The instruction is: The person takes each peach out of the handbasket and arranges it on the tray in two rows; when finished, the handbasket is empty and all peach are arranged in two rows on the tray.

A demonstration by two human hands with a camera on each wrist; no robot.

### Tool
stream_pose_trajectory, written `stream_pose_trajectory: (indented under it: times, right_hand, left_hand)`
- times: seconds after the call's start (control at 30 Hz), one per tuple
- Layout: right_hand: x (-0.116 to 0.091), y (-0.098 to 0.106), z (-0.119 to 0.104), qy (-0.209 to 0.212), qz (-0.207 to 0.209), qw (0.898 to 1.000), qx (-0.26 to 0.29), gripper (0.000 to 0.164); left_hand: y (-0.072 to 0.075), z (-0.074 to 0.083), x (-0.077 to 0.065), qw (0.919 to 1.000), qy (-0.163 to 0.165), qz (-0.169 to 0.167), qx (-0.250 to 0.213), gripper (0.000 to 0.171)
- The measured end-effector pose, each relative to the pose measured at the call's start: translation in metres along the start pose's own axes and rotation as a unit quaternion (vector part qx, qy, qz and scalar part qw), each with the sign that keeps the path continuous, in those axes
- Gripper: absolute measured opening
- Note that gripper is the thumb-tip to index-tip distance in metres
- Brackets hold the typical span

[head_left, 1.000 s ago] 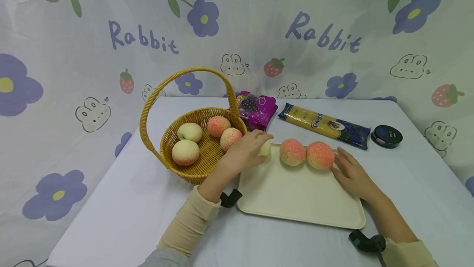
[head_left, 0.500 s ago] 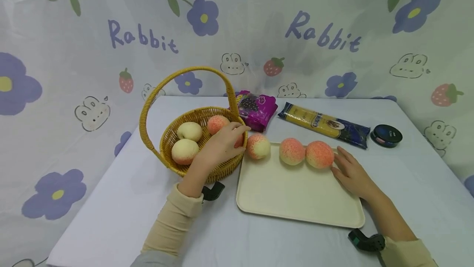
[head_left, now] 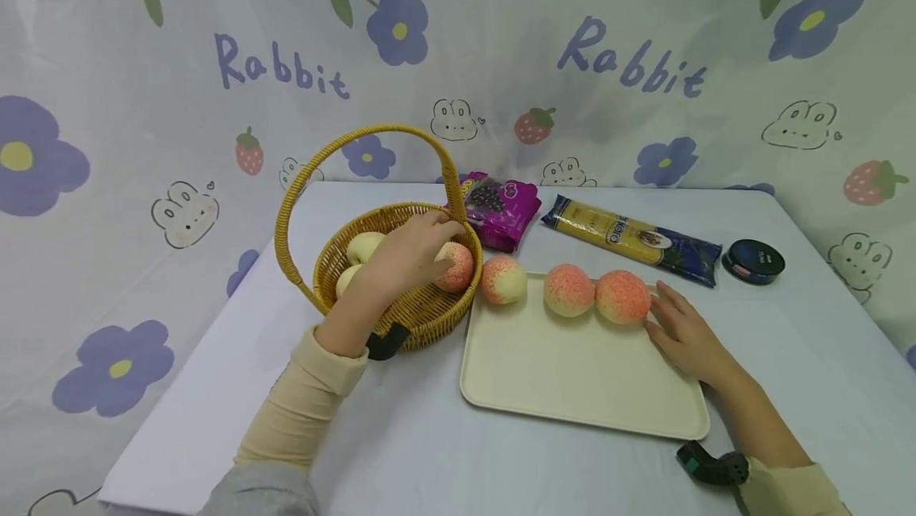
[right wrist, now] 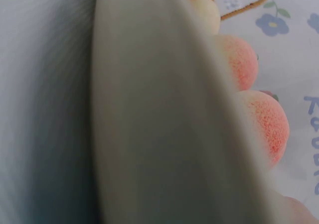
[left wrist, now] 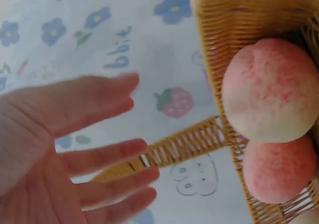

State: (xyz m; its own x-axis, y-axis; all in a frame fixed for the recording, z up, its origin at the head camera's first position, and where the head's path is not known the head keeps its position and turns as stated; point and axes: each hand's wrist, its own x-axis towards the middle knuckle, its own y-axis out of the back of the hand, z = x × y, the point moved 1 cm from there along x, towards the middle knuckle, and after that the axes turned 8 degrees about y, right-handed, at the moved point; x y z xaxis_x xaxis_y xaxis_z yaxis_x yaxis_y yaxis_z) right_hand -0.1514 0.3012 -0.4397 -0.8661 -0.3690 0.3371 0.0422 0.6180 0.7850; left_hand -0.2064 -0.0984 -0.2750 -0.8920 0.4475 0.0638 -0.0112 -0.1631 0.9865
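My left hand (head_left: 409, 255) hovers over the wicker basket (head_left: 440, 327), fingers extended and nothing held. In the left wrist view, two pink-blushed peaches, one larger (left wrist: 271, 92) and one lower (left wrist: 279, 170), lie in the basket beside the spread fingers. The head view shows one peach (head_left: 458, 268) by my left fingertips; paler peaches (head_left: 363, 247) sit behind the hand, partly covered. Three more peaches (head_left: 503, 280) line the back of the cream tray (head_left: 580, 377). My right hand (head_left: 688, 339) rests at the tray's right edge, fingertips right at the rightmost peach (head_left: 623, 297).
Behind the basket and tray lie a purple snack bag (head_left: 498, 212) and a long yellow-and-blue pasta packet (head_left: 633, 238). A round dark tin (head_left: 754, 261) stands at the right. The basket's tall handle (head_left: 382, 128) arches above it. A patterned cloth (head_left: 286, 142) hangs behind.
My left hand has left the peach on the tray's back left corner and moved left over the basket. My right hand has stayed by the tray.
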Motion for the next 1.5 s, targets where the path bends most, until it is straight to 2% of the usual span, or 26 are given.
stream_pose_trajectory:
  times: [0.1, 0.27, 0.4, 0.5, 0.63, 0.73, 0.83, 1.07, 1.3, 1.5]
  right_hand:
    - [0.0, 0.002, 0.0, -0.005, -0.002, 1.0, 0.001, 0.049]
    - [0.001, 0.004, 0.0, -0.012, -0.006, 1.0, 0.004, 0.05]
    - [0.001, 0.004, 0.0, -0.008, -0.005, 1.0, 0.009, 0.049]
    - [0.001, 0.003, 0.0, -0.002, -0.003, 1.0, 0.01, 0.048]
    - [0.002, 0.002, 0.001, 0.008, 0.004, 1.0, 0.006, 0.046]
    - [0.002, 0.003, 0.001, 0.014, 0.01, 1.0, 0.002, 0.046]
    - [0.003, 0.004, 0.001, 0.016, 0.011, 1.0, 0.001, 0.046]
    - [0.002, 0.002, 0.001, 0.015, 0.014, 1.0, 0.003, 0.045]
    - [-0.001, -0.001, 0.0, 0.003, 0.01, 1.0, 0.011, 0.046]
    - [0.0, -0.002, 0.001, 0.002, 0.009, 1.0, 0.006, 0.046]
  left_hand:
    - [0.003, -0.001, 0.007, 0.9995, 0.001, -0.018, 0.024, 0.042]
    - [-0.005, -0.008, 0.024, 0.9941, -0.008, -0.079, 0.073, 0.035]
    - [-0.009, -0.014, 0.036, 0.9901, -0.023, -0.089, 0.106, 0.029]
    - [-0.013, -0.015, 0.042, 0.9853, -0.05, -0.115, 0.117, 0.031]
    - [-0.022, -0.012, 0.046, 0.9705, -0.12, -0.185, 0.097, 0.036]
    - [-0.026, -0.009, 0.048, 0.962, -0.14, -0.219, 0.084, 0.038]
    - [-0.029, -0.007, 0.05, 0.9609, -0.131, -0.223, 0.099, 0.035]
    - [-0.043, -0.014, 0.051, 0.9579, -0.149, -0.199, 0.144, 0.023]
    - [-0.053, -0.02, 0.045, 0.9603, -0.106, -0.201, 0.162, 0.045]
    - [-0.054, -0.019, 0.045, 0.9587, -0.106, -0.192, 0.181, 0.046]
